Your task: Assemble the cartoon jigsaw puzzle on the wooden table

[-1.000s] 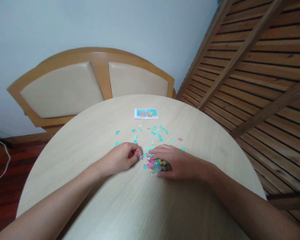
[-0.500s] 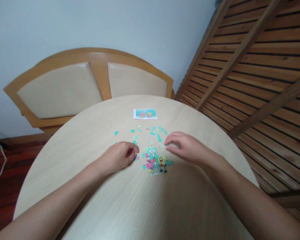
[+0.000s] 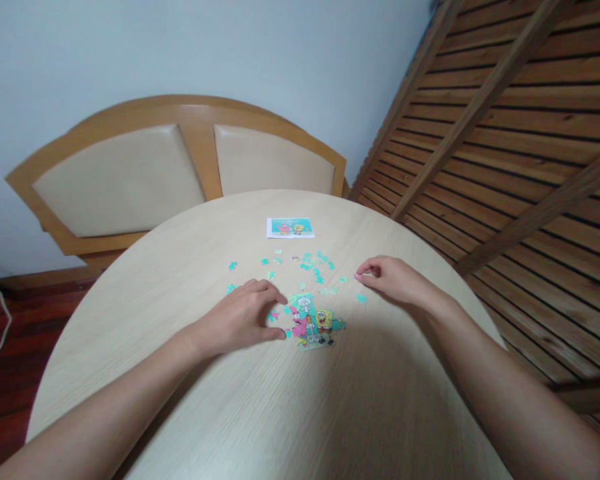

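A partly joined jigsaw puzzle (image 3: 311,323) with cartoon figures lies on the table in front of me. At its left edge my left hand (image 3: 245,315) is open, thumb and fingers spread around its side, close to a few loose pink and teal pieces (image 3: 273,317). Off to the puzzle's upper right, my right hand (image 3: 393,277) has thumb and fingertips pinched on a small pale puzzle piece (image 3: 357,276), mostly covered by the fingers. One teal piece (image 3: 361,299) rests just below that hand.
Loose teal pieces (image 3: 319,270) lie scattered beyond the puzzle. Farther back is a reference picture card (image 3: 290,228) on the round table (image 3: 205,413). A cushioned bench back (image 3: 120,180) stands behind, and a slatted wooden screen (image 3: 505,133) at the right.
My right hand has moved right, away from the puzzle, uncovering teal pieces. My left hand has opened its thumb and fingers wider, near the puzzle's left edge.
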`<state>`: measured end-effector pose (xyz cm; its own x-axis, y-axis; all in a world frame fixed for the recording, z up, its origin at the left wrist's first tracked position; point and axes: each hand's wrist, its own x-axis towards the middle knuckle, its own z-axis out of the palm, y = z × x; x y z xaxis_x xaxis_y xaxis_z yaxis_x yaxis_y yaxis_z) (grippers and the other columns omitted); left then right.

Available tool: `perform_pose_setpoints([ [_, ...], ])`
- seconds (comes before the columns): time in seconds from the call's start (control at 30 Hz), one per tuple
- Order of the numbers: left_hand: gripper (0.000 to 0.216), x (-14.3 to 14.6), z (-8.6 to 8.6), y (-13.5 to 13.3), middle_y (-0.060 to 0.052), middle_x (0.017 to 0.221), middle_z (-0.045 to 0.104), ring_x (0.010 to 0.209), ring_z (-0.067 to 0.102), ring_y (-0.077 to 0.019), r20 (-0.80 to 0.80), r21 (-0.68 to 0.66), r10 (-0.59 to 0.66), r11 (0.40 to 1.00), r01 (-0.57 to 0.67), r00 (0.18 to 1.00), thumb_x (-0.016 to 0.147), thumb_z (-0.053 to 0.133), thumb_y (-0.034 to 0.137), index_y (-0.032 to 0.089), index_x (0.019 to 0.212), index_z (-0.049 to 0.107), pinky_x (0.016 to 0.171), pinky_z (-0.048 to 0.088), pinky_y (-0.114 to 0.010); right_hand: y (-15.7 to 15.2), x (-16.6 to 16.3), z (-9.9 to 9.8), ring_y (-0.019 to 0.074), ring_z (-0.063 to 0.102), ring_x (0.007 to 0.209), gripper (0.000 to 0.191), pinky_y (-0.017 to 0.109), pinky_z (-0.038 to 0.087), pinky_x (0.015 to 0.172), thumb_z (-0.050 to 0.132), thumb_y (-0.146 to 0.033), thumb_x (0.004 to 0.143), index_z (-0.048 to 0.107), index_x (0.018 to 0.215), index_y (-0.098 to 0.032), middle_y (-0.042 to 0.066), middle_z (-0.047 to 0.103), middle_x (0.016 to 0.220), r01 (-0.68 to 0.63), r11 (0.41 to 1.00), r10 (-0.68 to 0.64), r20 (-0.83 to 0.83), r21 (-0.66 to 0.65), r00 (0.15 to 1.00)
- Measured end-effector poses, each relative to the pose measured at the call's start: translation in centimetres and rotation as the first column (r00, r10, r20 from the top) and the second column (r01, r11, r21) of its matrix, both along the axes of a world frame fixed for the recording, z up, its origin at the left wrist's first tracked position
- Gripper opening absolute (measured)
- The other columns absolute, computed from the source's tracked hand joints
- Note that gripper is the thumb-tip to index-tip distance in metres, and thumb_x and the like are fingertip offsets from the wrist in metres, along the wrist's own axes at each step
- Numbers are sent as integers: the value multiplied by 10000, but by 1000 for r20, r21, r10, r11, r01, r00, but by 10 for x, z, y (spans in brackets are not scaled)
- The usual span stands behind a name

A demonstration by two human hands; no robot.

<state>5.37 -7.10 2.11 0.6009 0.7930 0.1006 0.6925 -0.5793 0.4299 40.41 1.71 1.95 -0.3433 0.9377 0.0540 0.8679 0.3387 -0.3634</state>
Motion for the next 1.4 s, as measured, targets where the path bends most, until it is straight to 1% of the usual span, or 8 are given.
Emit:
perform_pose_setpoints([
  [0.27, 390, 4, 0, -1, -90, 1159, 636, 1078, 581, -283, -7, -25, 39, 999, -39, 999, 826, 799, 362, 206, 1153, 655, 968, 482, -445, 0, 0, -2, 217, 665, 704, 268, 326, 485, 637, 619, -426, 881, 712, 868, -175, 83, 742, 817, 59, 995, -61, -20, -86, 998],
  [0.47, 373, 5, -1, -1, -84, 1148, 635, 1059, 578, -278, 2, -4, 26, 1000, -26, 1000, 833, 792, 369, 217, 1146, 660, 961, 482, -435, -5, -5, -3, 202, 665, 722, 157, 315, 503, 653, 632, -329, 873, 669, 872, -176, 84, 734, 827, 31, 995, -43, -124, -99, 991],
  [0.6, 401, 3, -1, -1, -90, 1149, 634, 1066, 578, -281, -1, -13, 24, 1000, -24, 1000, 829, 801, 381, 199, 1154, 652, 963, 482, -435, -10, -12, 4, 198, 654, 712, 187, 311, 491, 636, 635, -338, 879, 695, 906, -162, 76, 725, 807, 16, 997, -32, -198, -81, 980],
  [0.8, 414, 2, 0, 1, -82, 1129, 652, 1052, 592, -276, 1, -5, -5, 1000, 5, 1000, 822, 808, 416, 215, 1154, 666, 951, 485, -423, -42, -60, 13, 214, 682, 867, 222, 340, 520, 789, 635, -373, 907, 740, 940, -181, 67, 759, 922, -172, 985, 144, -472, -16, 870],
  [0.93, 275, 6, 4, -2, -68, 1074, 691, 1025, 612, -258, 88, -42, 36, 999, -32, 995, 884, 730, 383, 216, 1099, 697, 947, 475, -405, -68, -97, 4, 191, 684, 909, 122, 332, 496, 876, 653, -288, 923, 755, 909, -222, 31, 765, 931, -305, 952, 283, -473, 31, 834],
  [1.03, 210, 11, 6, -4, -52, 961, 708, 901, 627, -215, 202, -134, 106, 988, -80, 974, 944, 630, 376, 208, 1028, 722, 840, 488, -343, -76, -108, -3, 177, 678, 918, 112, 316, 489, 880, 641, -265, 943, 748, 926, -235, 14, 758, 933, -327, 944, 305, -474, 36, 826],
  [1.17, 245, 18, 7, -7, -20, 824, 692, 721, 589, -157, 297, -298, 163, 952, -71, 941, 956, 588, 383, 190, 997, 733, 648, 438, -256, -77, -108, -6, 167, 676, 893, 73, 292, 497, 830, 654, -225, 924, 720, 954, -222, 10, 747, 945, -279, 960, 238, -525, 1, 817],
  [1.4, 216, 23, 1, -8, -1, 737, 660, 641, 533, -122, 343, -320, 192, 944, -78, 920, 932, 583, 324, 158, 917, 721, 575, 372, -219, -76, -108, -7, 161, 681, 870, 45, 282, 501, 807, 660, -213, 906, 703, 920, -214, 7, 748, 929, -291, 956, 218, -570, -39, 792],
])
